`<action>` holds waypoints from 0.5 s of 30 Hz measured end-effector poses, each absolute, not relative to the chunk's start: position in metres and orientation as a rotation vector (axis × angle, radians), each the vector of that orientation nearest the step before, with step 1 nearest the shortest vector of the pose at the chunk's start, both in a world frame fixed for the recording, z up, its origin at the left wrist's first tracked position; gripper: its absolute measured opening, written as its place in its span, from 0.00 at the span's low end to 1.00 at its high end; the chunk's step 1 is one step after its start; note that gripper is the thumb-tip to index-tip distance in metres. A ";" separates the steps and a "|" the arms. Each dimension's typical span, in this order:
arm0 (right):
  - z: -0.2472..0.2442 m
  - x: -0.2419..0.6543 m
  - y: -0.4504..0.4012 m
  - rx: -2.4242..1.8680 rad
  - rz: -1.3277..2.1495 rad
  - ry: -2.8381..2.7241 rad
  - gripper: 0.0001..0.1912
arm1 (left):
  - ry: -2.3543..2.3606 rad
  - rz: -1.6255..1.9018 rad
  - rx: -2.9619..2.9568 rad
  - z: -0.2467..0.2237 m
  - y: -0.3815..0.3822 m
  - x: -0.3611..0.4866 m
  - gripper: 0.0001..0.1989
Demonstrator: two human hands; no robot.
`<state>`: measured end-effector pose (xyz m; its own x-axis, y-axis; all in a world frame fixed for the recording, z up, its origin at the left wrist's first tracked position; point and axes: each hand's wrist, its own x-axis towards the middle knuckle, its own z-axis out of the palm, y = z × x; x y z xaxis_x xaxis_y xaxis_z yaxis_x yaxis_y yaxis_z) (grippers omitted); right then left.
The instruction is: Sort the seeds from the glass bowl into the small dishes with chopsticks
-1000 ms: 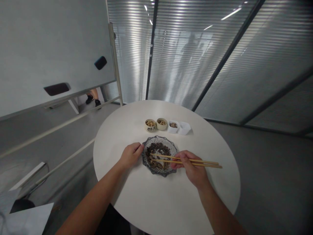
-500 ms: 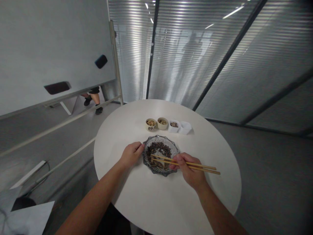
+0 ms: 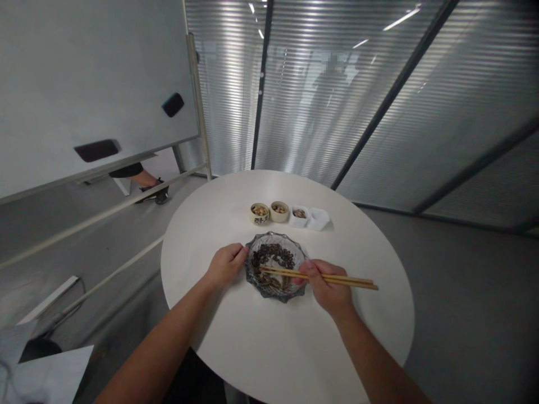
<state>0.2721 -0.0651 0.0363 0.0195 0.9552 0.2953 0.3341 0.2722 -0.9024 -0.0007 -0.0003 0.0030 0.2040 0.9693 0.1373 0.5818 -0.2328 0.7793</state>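
Note:
A faceted glass bowl (image 3: 300, 251) stands on the round white table, with small dark bean-like pieces (image 3: 280, 253) and some paler, elongated seed-like pieces (image 3: 275, 283) inside. My left hand (image 3: 227, 265) is closed at the bowl's left rim, thumb against the edge and the other fingers partly hidden. A pair of wooden chopsticks (image 3: 353, 280) lies in the closed fingers of my right hand (image 3: 330, 287), over the bowl's right side. The chopsticks' tips are close together among the dark pieces at the bowl's left; whether they pinch a piece, I cannot tell.
Behind the bowl, two cream cups (image 3: 260, 214) hold light nut-like pieces. Beside them, one white dish (image 3: 299, 216) has brownish pieces, and another white dish (image 3: 319, 219) is at the row's right end. A whiteboard (image 3: 96, 84) and a person's leg (image 3: 145, 178) are at left.
The chopsticks have closed together, and their rear ends have risen slightly. My left hand and the bowl stay in place. The person's legs behind the whiteboard have shifted.

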 end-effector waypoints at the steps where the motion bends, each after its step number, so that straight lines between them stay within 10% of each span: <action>1: 0.038 0.272 -0.064 -1.246 0.749 -1.524 0.19 | 1.442 0.858 1.896 0.003 0.000 -0.001 0.23; 15: 0.053 0.275 -0.068 -1.194 0.515 -1.574 0.18 | 1.441 0.865 1.888 0.003 0.000 0.000 0.23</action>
